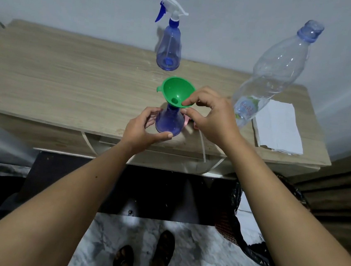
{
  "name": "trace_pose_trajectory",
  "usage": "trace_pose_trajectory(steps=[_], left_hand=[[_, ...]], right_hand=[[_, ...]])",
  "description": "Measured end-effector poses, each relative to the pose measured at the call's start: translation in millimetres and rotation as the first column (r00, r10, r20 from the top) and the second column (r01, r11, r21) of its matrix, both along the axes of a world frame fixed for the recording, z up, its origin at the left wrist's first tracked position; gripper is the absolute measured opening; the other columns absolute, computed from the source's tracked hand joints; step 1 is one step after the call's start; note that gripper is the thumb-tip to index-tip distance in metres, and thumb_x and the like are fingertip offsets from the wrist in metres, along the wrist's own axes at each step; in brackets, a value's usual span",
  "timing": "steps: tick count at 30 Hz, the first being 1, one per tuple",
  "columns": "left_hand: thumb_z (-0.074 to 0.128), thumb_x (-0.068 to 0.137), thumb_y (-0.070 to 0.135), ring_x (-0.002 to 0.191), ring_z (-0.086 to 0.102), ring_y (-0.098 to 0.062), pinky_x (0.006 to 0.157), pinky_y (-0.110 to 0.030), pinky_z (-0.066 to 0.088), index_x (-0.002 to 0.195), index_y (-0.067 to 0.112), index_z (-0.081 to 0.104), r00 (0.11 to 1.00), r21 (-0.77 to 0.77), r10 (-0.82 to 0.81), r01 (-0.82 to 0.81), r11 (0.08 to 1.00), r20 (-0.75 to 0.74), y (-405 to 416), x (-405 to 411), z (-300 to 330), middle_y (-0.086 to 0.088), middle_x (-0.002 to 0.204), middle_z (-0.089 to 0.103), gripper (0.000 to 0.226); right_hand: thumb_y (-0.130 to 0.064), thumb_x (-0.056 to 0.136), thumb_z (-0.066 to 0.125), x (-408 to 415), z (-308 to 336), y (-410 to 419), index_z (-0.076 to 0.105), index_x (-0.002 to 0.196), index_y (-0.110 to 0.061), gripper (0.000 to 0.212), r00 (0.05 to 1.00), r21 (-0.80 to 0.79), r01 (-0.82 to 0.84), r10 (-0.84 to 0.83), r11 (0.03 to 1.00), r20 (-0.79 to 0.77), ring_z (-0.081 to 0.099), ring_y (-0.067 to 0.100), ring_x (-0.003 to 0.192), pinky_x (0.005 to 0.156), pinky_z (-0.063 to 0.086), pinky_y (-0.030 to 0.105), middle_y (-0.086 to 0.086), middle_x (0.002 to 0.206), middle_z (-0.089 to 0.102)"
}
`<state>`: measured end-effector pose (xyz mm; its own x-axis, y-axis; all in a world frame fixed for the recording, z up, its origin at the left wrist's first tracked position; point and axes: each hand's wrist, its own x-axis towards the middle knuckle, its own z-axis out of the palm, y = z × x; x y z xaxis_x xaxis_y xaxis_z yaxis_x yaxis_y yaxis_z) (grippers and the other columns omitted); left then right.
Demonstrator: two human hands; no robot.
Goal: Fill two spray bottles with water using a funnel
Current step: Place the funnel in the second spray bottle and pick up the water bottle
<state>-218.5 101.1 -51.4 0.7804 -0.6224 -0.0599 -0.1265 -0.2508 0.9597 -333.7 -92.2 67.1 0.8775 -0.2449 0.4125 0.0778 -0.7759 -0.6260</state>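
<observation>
A blue spray bottle body (169, 122) without its head stands near the front edge of the wooden table (67, 78). A green funnel (177, 90) sits in its neck. My left hand (143, 129) wraps around the bottle's base. My right hand (212, 115) pinches the funnel's rim between thumb and forefinger. A second blue spray bottle (170, 43) with a white and blue trigger head stands at the back of the table. A large clear plastic water bottle (274, 71), capped and holding little water, stands at the right.
A folded white paper towel (279, 127) lies on the table's right side. Something pink (187, 121) and a white tube (203, 146) lie behind my right hand, mostly hidden. A black-lined bin (247, 222) stands on the floor at the right. My sandalled feet are below.
</observation>
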Motion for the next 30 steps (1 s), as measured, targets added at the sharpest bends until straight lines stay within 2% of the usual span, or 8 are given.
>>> trace_pose_trajectory(steps=[7, 12, 16, 19, 21, 23, 27, 30], left_hand=[[0.105, 0.056, 0.050, 0.124, 0.069, -0.002, 0.113, -0.042, 0.055, 0.139, 0.032, 0.061, 1.000, -0.001, 0.012, -0.012, 1.000, -0.014, -0.3, -1.3, 0.4, 0.013, 0.134, 0.073, 0.096], [0.104, 0.061, 0.045, 0.124, 0.068, -0.001, 0.113, -0.042, 0.054, 0.142, 0.032, 0.059, 1.000, 0.007, 0.001, -0.001, 1.000, -0.004, 1.5, -3.1, 1.3, 0.013, 0.135, 0.072, 0.093], [0.102, 0.061, 0.051, 0.125, 0.067, 0.000, 0.114, -0.043, 0.053, 0.142, 0.034, 0.058, 1.000, 0.024, -0.007, 0.007, 1.000, -0.004, 2.9, -4.1, 3.1, 0.015, 0.135, 0.072, 0.094], [0.100, 0.058, 0.057, 0.125, 0.067, -0.001, 0.114, -0.044, 0.053, 0.142, 0.035, 0.057, 1.000, 0.031, -0.015, 0.015, 0.999, -0.018, 3.4, -4.2, 4.2, 0.015, 0.134, 0.072, 0.097], [0.099, 0.056, 0.059, 0.126, 0.067, -0.002, 0.115, -0.045, 0.052, 0.141, 0.036, 0.057, 0.999, 0.028, -0.023, 0.024, 0.999, -0.034, 3.1, -4.9, 5.1, 0.014, 0.134, 0.072, 0.098], [0.097, 0.055, 0.062, 0.128, 0.066, -0.005, 0.117, -0.045, 0.051, 0.142, 0.036, 0.056, 0.999, 0.034, -0.035, 0.036, 0.999, -0.039, 2.2, -5.9, 7.2, 0.011, 0.135, 0.071, 0.100], [0.092, 0.055, 0.064, 0.129, 0.066, -0.011, 0.119, -0.044, 0.049, 0.141, 0.035, 0.054, 0.998, 0.046, -0.052, 0.053, 0.998, -0.025, -1.8, -8.6, 16.7, 0.004, 0.136, 0.070, 0.099], [0.090, 0.056, 0.065, 0.130, 0.065, -0.012, 0.119, -0.041, 0.048, 0.134, 0.045, 0.053, 0.998, 0.070, -0.055, 0.056, 0.996, -0.016, -2.9, -9.4, 20.3, 0.003, 0.137, 0.069, 0.090]], right_hand=[[-0.014, 0.081, 0.088, -6.4, 1.9, 3.6, 0.079, 0.102, -0.018, 0.023, 0.999, 0.029, 0.033, -0.034, 0.999, 0.024, 0.069, 0.016, 0.106, 0.085, 0.055, 0.042, -0.005, 0.111, 0.074], [-0.021, 0.081, 0.088, -22.4, 13.9, 3.5, 0.078, 0.107, -0.019, 0.027, 0.991, 0.075, 0.104, -0.109, 0.992, 0.075, 0.067, 0.014, 0.114, 0.088, 0.055, 0.035, -0.004, 0.121, 0.073], [-0.022, 0.084, 0.087, -46.9, 31.2, 0.1, 0.077, 0.103, -0.019, 0.021, 0.945, 0.201, 0.275, -0.303, 0.940, 0.121, 0.067, 0.014, 0.103, 0.084, 0.054, 0.028, -0.002, 0.110, 0.071], [-0.026, 0.085, 0.087, -68.2, 37.9, -4.7, 0.075, 0.101, -0.019, 0.022, 0.877, 0.294, 0.408, -0.460, 0.865, 0.137, 0.067, 0.013, 0.098, 0.087, 0.056, 0.034, -0.002, 0.105, 0.069], [-0.034, 0.082, 0.086, -78.6, 38.6, -10.0, 0.071, 0.104, -0.021, 0.029, 0.823, 0.377, 0.485, -0.557, 0.789, 0.107, 0.067, 0.015, 0.099, 0.090, 0.057, 0.044, -0.003, 0.108, 0.067], [-0.037, 0.080, 0.088, -84.7, 38.1, -16.9, 0.066, 0.111, -0.024, 0.040, 0.772, 0.422, 0.554, -0.633, 0.717, 0.063, 0.064, 0.017, 0.103, 0.093, 0.055, 0.046, -0.002, 0.114, 0.063], [-0.035, 0.075, 0.094, -83.2, 37.3, -35.6, 0.050, 0.130, -0.020, 0.072, 0.742, 0.397, 0.621, -0.671, 0.676, -0.019, 0.054, 0.017, 0.116, 0.098, 0.051, 0.036, 0.001, 0.131, 0.048], [-0.036, 0.072, 0.096, -73.4, 38.2, -49.6, 0.039, 0.146, -0.016, 0.096, 0.753, 0.389, 0.630, -0.651, 0.672, -0.096, 0.047, 0.016, 0.127, 0.101, 0.044, 0.028, 0.001, 0.145, 0.040]])
